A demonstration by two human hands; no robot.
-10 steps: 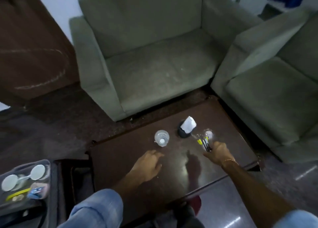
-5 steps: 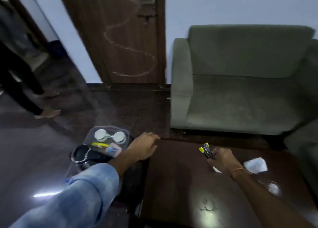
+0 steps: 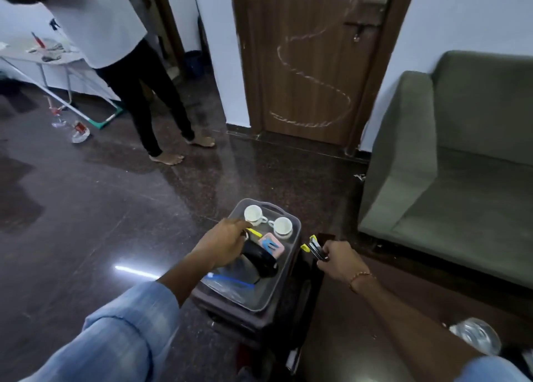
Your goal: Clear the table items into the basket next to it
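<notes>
The right hand is curled tight around a bundle of pens, whose yellow-tipped ends stick up and left out of the fist, just right of the basket's rim and above the dark table. The left hand hovers over the basket with fingers loosely bent; whether it holds or touches anything there cannot be told, as it hides what lies beneath. In the basket sit two white cups, a pink box, a black case and a blue-edged bag. Both forearms reach forward from rolled denim sleeves. A clear glass stands on the table near the right elbow, blurred.
</notes>
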